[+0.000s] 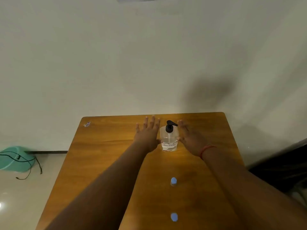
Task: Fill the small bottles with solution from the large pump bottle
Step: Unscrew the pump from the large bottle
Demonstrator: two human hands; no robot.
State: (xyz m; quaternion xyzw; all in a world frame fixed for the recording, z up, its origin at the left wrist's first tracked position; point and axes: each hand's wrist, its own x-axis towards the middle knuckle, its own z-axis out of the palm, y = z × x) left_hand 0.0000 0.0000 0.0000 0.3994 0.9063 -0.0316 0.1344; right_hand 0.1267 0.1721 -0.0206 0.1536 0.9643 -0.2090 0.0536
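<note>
A clear large pump bottle with a black pump head and a handwritten label stands near the far edge of the wooden table. My left hand is open, fingers spread, just left of the bottle. My right hand is open on the bottle's right side, close to it or touching. Two small bottles with light blue caps stand nearer to me: one at mid-table, the other close to the front edge, both between my forearms.
A small sticker or wrapper lies at the table's far left corner. A teal bin with a black cable sits on the floor to the left. A dark object stands right of the table. The wall is close behind.
</note>
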